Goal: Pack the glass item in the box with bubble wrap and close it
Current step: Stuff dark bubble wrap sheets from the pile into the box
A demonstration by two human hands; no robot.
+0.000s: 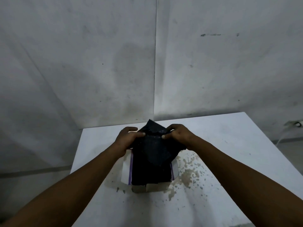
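Both hands work at the far end of a small box (150, 188) that stands on a white surface (229, 161), roughly in its middle. The box is open at the top; pale flaps with a purple stripe stand out on its left and right sides, and a pale front wall faces the near edge. A dark, crumpled sheet of bubble wrap (151, 151) fills the opening and rises above it, with one pointed corner sticking up toward the far side, between the two hands.

The left hand (127, 139) has its grip closed on the left part of the wrap, thumb pressed on top and fingers curled around the far side. The right hand (177, 135) pinches the right part of the wrap in the same way, thumb on the near face and fingers bent over the top. Both thumbs point toward each other and lie close together, apart by a narrow strip of the dark sheet.

The glass item cannot be made out; the wrap is too dark to tell what it covers.

Brownish stains and specks (186, 176) spread over the surface just to the right of the box and near its front. Behind the surface stands a grey, marked wall (147, 54).
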